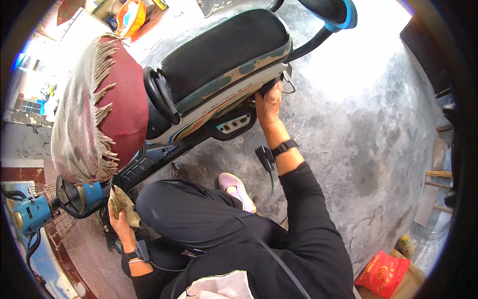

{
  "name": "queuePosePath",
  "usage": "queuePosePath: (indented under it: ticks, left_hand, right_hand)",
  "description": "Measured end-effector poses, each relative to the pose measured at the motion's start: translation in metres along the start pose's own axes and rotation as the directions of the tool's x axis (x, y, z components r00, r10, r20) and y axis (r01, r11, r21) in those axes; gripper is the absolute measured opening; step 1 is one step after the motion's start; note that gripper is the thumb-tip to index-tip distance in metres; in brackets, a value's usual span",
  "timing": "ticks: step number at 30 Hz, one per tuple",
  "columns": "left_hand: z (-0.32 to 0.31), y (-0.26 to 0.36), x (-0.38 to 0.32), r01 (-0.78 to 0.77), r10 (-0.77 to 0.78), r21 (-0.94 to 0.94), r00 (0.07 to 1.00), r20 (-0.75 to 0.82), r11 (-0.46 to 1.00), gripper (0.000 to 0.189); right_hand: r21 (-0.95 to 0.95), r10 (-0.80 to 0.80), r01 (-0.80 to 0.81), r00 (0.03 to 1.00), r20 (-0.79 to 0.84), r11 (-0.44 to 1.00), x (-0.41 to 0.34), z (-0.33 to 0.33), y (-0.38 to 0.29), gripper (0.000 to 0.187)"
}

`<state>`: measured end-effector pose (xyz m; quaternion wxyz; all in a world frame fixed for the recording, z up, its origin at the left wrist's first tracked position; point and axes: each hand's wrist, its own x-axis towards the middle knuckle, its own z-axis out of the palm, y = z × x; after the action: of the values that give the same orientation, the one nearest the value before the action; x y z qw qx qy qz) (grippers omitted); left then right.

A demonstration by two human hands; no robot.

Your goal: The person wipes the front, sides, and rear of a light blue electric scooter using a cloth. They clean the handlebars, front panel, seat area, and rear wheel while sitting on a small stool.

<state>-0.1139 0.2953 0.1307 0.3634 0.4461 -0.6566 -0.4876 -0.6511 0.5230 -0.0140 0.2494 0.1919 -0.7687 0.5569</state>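
Note:
An electric bike with a black seat [224,48] stands before me, slanting across the view. Its white side panel [231,89] carries lettering and coloured stripes. At the rear, below the seat, my right hand [269,102] reaches in against a black part [269,86] by the panel. Its fingertips are hidden, so its grip does not show. Lower left, my left hand [121,226] holds a crumpled olive-tan cloth [126,207] beside the bike's front end. A maroon cover [125,101] and a fringed, greyish cloth [76,112] drape over the front of the bike.
A blue handlebar part [33,215] and a wire basket [61,224] are at far left. An orange basin [132,17] sits at the upper left. At lower right, a red bag [384,273] lies on cardboard [410,274]. Worn concrete floor [358,149] spreads to the right.

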Motion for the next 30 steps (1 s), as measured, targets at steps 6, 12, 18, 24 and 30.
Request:
queuePosePath:
  ticks: [6,12,18,24,30]
  left_hand:
    - [0.009,0.009,-0.002,0.042,-0.042,-0.002,0.999,0.019,0.999,0.062]
    - [0.004,0.005,-0.012,0.074,-0.071,0.068,0.997,-0.037,0.995,0.063]
    - [0.003,-0.004,-0.024,0.142,-0.140,0.094,0.990,-0.028,0.985,0.063]
    - [0.011,-0.004,-0.020,0.168,-0.167,0.051,0.986,-0.021,0.985,0.063]
    - [0.007,-0.001,-0.011,0.098,-0.098,-0.013,0.995,0.007,0.995,0.063]
  right_hand:
    - [0.038,0.250,-0.250,0.968,0.010,0.968,-0.004,0.020,0.029,0.061]
    - [0.239,0.522,-0.585,0.806,0.281,0.775,-0.055,0.019,0.062,0.037]
    - [0.631,0.638,-0.775,0.509,0.578,0.047,-0.090,0.030,0.099,0.025]
    - [0.531,0.639,-0.797,0.573,0.513,0.289,-0.088,0.019,0.100,0.021]
    - [0.039,0.453,-0.464,0.878,0.152,0.885,-0.075,-0.014,0.071,0.017]
